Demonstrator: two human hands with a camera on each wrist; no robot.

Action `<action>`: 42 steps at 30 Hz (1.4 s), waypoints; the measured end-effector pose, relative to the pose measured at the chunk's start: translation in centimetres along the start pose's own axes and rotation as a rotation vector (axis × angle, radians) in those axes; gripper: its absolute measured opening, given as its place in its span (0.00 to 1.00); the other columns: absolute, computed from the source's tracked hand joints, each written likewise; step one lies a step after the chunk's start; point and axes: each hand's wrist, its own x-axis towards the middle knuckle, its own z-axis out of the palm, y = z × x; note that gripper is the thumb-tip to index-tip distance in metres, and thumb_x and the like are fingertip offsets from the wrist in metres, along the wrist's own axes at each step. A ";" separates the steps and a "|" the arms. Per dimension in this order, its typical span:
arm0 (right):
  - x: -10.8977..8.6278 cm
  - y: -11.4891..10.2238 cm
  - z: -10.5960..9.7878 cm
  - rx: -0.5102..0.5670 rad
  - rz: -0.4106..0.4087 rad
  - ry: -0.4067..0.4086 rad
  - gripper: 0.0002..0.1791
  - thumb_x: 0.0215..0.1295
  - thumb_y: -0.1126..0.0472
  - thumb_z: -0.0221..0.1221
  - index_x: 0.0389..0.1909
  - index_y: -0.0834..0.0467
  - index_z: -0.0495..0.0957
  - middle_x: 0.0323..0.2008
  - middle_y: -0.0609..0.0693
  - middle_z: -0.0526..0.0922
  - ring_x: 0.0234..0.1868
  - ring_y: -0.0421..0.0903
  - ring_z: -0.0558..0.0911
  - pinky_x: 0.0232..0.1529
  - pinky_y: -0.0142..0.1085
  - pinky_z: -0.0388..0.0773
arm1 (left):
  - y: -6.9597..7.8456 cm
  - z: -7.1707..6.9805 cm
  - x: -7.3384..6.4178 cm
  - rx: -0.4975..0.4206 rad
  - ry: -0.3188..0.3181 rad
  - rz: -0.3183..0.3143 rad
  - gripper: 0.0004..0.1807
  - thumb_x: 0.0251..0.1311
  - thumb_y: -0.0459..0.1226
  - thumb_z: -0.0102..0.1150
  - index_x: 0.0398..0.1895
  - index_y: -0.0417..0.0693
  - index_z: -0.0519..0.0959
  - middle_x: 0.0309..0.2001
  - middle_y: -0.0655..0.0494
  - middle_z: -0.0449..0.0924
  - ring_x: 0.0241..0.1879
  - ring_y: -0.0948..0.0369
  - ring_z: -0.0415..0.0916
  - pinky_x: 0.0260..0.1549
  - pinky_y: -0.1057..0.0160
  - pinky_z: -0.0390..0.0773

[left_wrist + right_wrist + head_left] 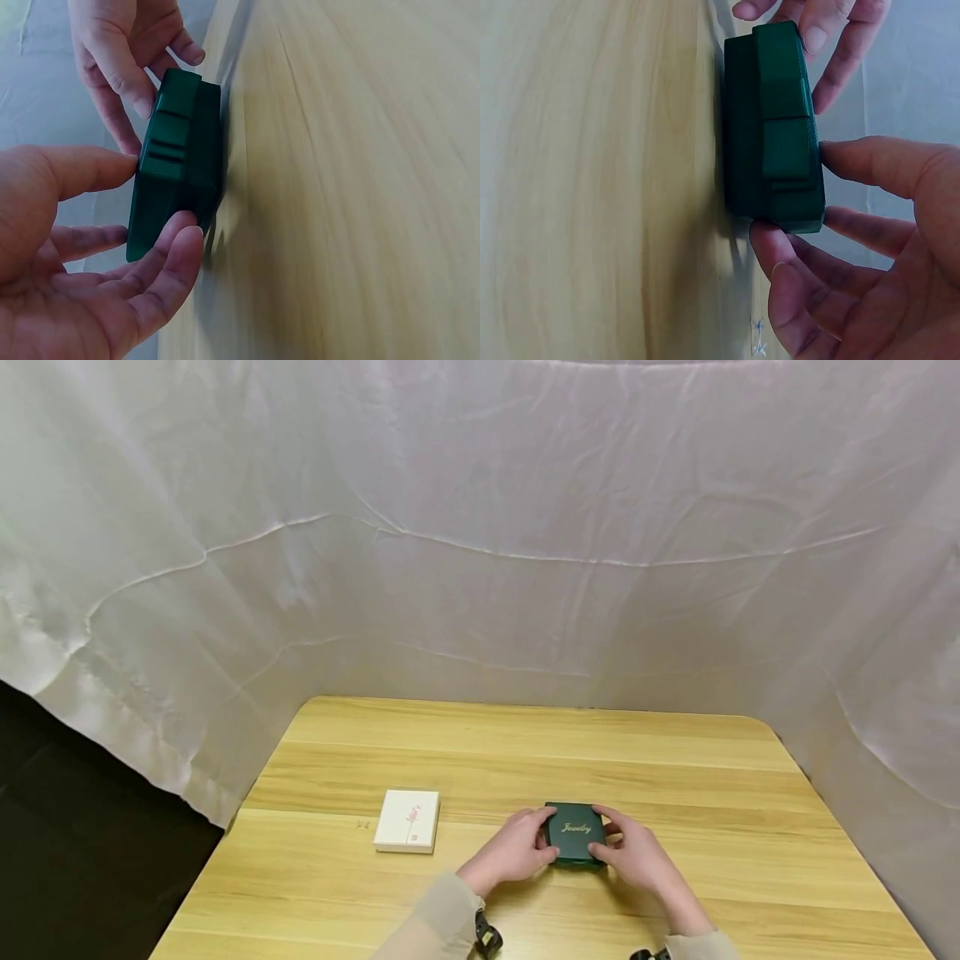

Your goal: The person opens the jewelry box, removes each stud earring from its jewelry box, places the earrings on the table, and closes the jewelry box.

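Note:
A dark green jewelry box (pixel 576 835) with gold "Jewelry" lettering lies on the wooden table, between both hands. My left hand (pixel 519 847) holds its left side, thumb and a finger at the top edge and other fingers lower down the side. On the opposite side, my right hand (pixel 637 852) grips the box in the same way. The right wrist view shows a green bow on the front of the lid (pixel 787 97), with the base (pixel 741 135) showing below it. What the box contains is hidden.
A white box (pixel 407 821) with a pink flower print rests on the table (pixel 525 739), left of the hands. Pale cloth (pixel 480 568) hangs behind the table and at both sides. Beyond the left edge is a dark area (pixel 82 827).

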 end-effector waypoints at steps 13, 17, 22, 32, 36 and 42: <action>0.0 0.6 -0.7 -0.029 0.026 0.001 0.35 0.59 0.62 0.67 0.67 0.64 0.68 0.45 0.60 0.81 0.41 0.54 0.82 0.35 0.43 0.80 | 0.5 0.7 1.0 0.008 -0.016 -0.018 0.33 0.62 0.37 0.64 0.70 0.41 0.66 0.34 0.58 0.70 0.26 0.70 0.67 0.29 0.71 0.70; 0.0 0.6 -0.9 -0.030 0.029 -0.001 0.35 0.60 0.62 0.67 0.67 0.65 0.68 0.45 0.60 0.81 0.41 0.54 0.82 0.35 0.43 0.80 | 0.5 0.8 1.1 0.005 -0.015 -0.014 0.33 0.62 0.37 0.65 0.70 0.41 0.66 0.35 0.57 0.71 0.27 0.69 0.68 0.30 0.70 0.70; -0.1 0.5 -1.0 -0.038 0.026 0.001 0.34 0.60 0.62 0.67 0.67 0.65 0.68 0.45 0.60 0.81 0.41 0.54 0.82 0.35 0.44 0.80 | 0.4 0.9 1.3 0.013 -0.016 -0.011 0.33 0.62 0.38 0.64 0.70 0.42 0.66 0.35 0.58 0.70 0.27 0.69 0.67 0.31 0.70 0.70; -0.1 0.7 -1.4 -0.054 0.008 -0.006 0.35 0.60 0.59 0.68 0.67 0.66 0.68 0.46 0.60 0.80 0.42 0.55 0.82 0.37 0.46 0.80 | 0.3 0.8 1.2 0.029 -0.017 -0.011 0.33 0.64 0.40 0.63 0.71 0.43 0.66 0.38 0.55 0.72 0.28 0.68 0.67 0.30 0.69 0.70; -0.2 0.8 -2.0 -0.059 -0.003 0.007 0.37 0.61 0.57 0.67 0.67 0.66 0.66 0.49 0.63 0.79 0.43 0.56 0.82 0.39 0.48 0.80 | 0.3 0.2 0.8 0.020 0.005 -0.037 0.35 0.64 0.45 0.62 0.71 0.43 0.65 0.43 0.51 0.74 0.33 0.66 0.70 0.35 0.66 0.73; -0.1 1.0 -3.6 -0.087 -0.050 0.025 0.36 0.64 0.55 0.65 0.68 0.67 0.64 0.53 0.67 0.76 0.47 0.59 0.81 0.43 0.49 0.80 | 0.2 -1.9 0.2 0.061 0.048 -0.032 0.34 0.67 0.50 0.57 0.71 0.45 0.65 0.48 0.50 0.74 0.35 0.64 0.70 0.35 0.64 0.75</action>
